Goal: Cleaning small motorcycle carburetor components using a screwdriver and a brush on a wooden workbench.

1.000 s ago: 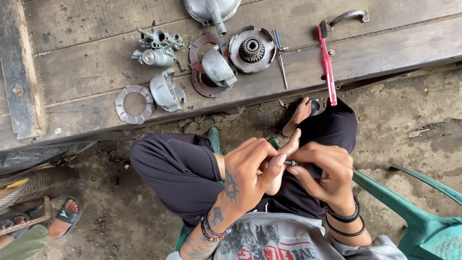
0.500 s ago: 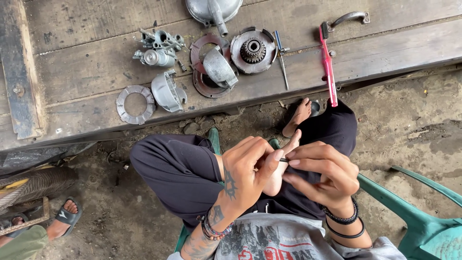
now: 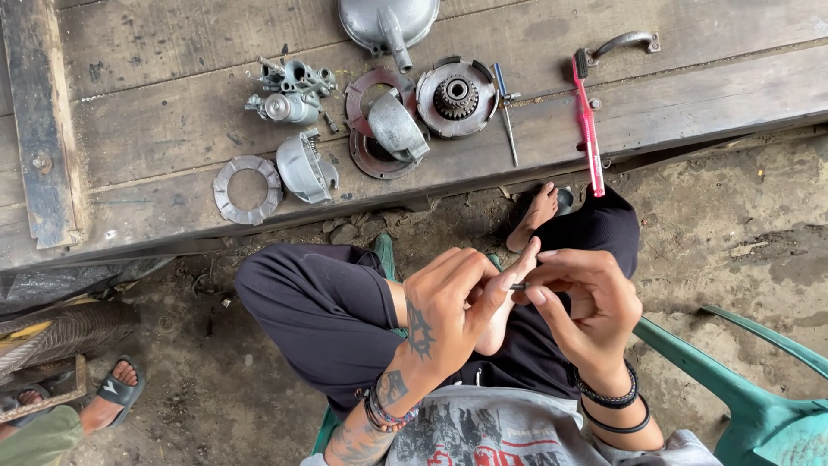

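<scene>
Both hands meet over the person's lap: the left hand [image 3: 453, 298] and right hand [image 3: 580, 302] pinch a tiny dark pin-like part [image 3: 517, 286] between fingertips. It looks light, stiff and easily dropped (too small to identify), so a close pinch at each end suits it.

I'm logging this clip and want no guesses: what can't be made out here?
- Head view: the small dark part pinched between left hand and right hand is too small and mostly covered by fingers to identify.
- The grey metal cover is cut off by the top edge.
- A bystander's sandalled foot shows; the rest is cut off at the left edge.
</scene>
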